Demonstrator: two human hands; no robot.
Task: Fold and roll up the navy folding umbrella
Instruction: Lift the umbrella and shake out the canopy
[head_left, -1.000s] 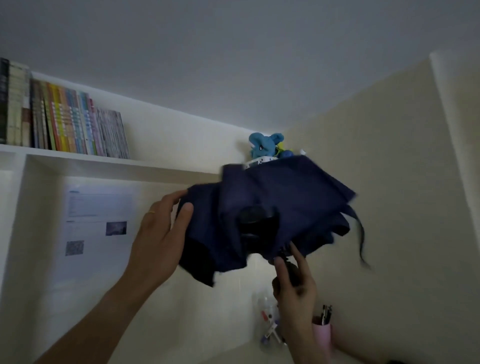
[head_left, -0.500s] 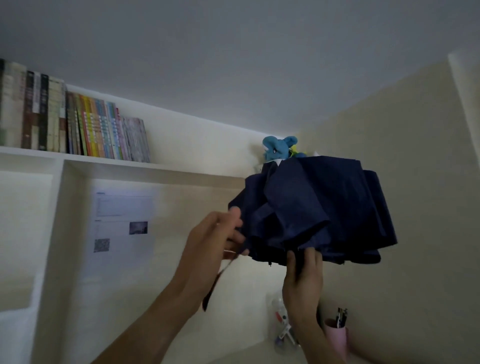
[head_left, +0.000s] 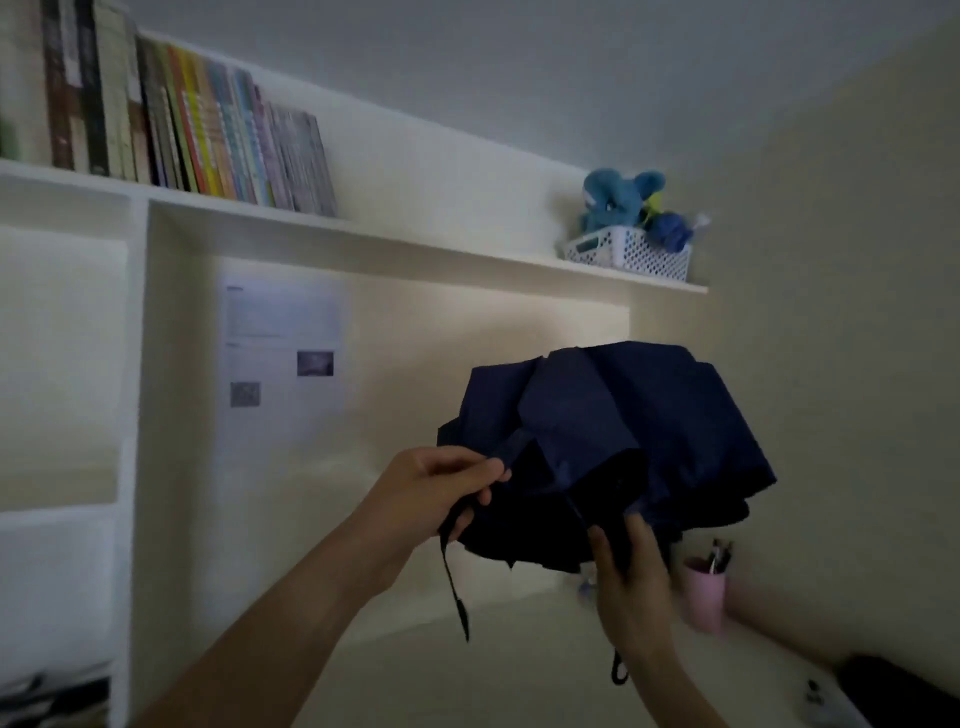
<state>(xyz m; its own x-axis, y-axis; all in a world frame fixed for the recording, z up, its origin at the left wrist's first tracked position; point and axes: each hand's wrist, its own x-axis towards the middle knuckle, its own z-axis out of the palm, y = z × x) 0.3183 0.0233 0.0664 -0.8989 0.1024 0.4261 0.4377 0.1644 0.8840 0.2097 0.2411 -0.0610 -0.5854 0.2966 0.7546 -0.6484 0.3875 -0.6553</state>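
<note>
2 hands held the navy umbrella (head_left: 623, 441), collapsed and bunched, in the air between them. Left hand (head_left: 441, 488) pinched its canopy edge, strap (head_left: 453, 582) dangling below. Right hand (head_left: 631, 571) gripped the handle beneath the canopy.

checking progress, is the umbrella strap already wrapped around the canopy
No, the strap hangs loose below the left hand, and the umbrella canopy is bunched and unrolled.
</note>
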